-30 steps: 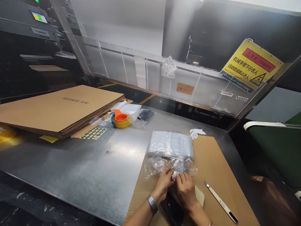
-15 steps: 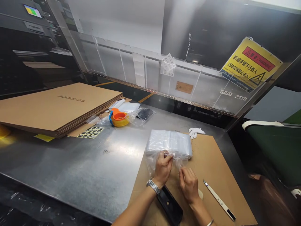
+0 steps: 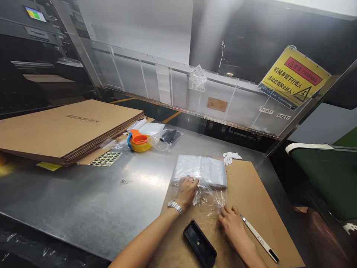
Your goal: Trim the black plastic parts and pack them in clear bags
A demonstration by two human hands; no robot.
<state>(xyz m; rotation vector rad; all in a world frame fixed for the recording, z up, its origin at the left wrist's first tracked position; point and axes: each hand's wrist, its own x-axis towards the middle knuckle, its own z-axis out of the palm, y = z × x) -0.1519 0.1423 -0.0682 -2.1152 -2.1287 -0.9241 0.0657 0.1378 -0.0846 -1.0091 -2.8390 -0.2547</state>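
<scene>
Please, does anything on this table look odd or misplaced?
Perhaps the white glove lying at the far edge of the cardboard: the left hand and right hand are bare. A dark smudge marks the metal table.

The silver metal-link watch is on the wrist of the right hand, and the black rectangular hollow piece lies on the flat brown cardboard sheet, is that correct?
Not quite: the silver metal-link watch is on the wrist of the left hand, as the head view shows. The rest stands: the black rectangular hollow piece lies on the flat brown cardboard sheet.
</scene>
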